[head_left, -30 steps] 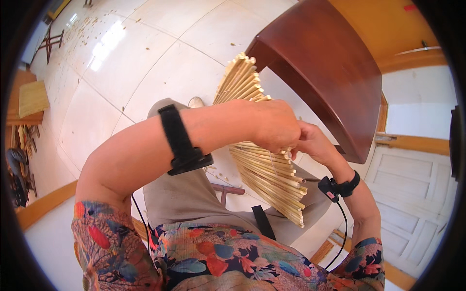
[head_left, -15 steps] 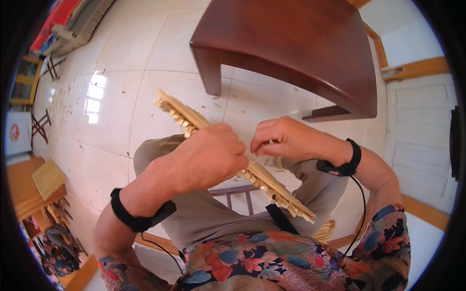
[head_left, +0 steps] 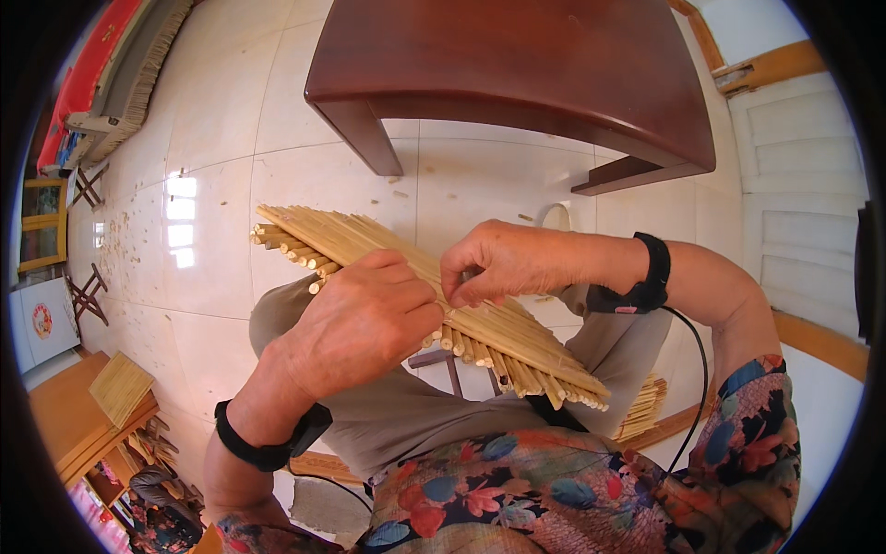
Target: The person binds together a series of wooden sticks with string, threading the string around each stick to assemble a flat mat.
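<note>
Where a flat mat of slender, pale yellow round stalks (head_left: 503, 332) slanted above the beige-trousered lap (head_left: 406, 406), reaching past the left knee, the left hand (head_left: 369, 314) curled at its near edge, fingertips hidden. The right hand's (head_left: 503, 263) thumb and forefinger pressed together; any thread was indiscernible. Uneven stalk ends seemingly called for steady bracing and gentle pulling.

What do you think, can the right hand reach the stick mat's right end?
Probably yes: the right hand is near the middle of the stick mat, and nothing visible covers its right end.
</note>
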`<action>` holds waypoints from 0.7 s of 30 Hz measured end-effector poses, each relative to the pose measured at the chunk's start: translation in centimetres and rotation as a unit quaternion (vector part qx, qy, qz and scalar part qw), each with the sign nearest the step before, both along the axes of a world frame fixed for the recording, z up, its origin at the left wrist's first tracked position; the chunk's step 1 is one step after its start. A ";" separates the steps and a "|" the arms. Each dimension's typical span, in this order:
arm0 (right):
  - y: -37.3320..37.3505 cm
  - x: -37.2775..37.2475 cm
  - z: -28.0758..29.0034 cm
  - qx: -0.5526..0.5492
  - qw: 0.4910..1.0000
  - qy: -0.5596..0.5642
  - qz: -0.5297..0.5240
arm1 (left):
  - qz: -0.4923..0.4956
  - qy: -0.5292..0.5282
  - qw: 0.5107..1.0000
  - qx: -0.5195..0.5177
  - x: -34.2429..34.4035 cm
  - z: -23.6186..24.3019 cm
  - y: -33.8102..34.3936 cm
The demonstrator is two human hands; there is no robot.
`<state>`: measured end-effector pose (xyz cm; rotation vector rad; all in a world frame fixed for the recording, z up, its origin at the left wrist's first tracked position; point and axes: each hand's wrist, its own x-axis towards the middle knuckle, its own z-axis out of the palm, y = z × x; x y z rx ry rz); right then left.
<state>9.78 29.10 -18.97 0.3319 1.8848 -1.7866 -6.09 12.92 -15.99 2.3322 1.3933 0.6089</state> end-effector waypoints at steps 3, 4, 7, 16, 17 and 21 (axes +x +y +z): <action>0.0 -0.6 0.3 0.108 0.981 0.123 0.105 | 0.006 0.000 1.000 0.007 0.2 -0.1 -0.3; 0.0 -0.8 0.4 0.118 0.975 0.137 0.126 | 0.009 -0.001 1.000 0.007 0.3 -0.1 -0.4; -0.2 -1.2 0.8 0.149 0.965 0.124 0.178 | -0.001 -0.003 1.000 -0.004 0.4 0.0 -0.6; -0.7 -0.5 1.2 0.206 0.946 0.175 0.177 | 0.003 0.023 1.000 0.004 0.5 0.4 -0.4; -0.4 -0.2 1.4 0.232 0.939 0.147 0.205 | -0.003 0.018 1.000 0.001 0.4 0.4 -0.3; 1.2 0.0 1.8 0.210 0.949 0.183 0.146 | -0.020 0.020 1.000 -0.014 0.0 0.7 0.1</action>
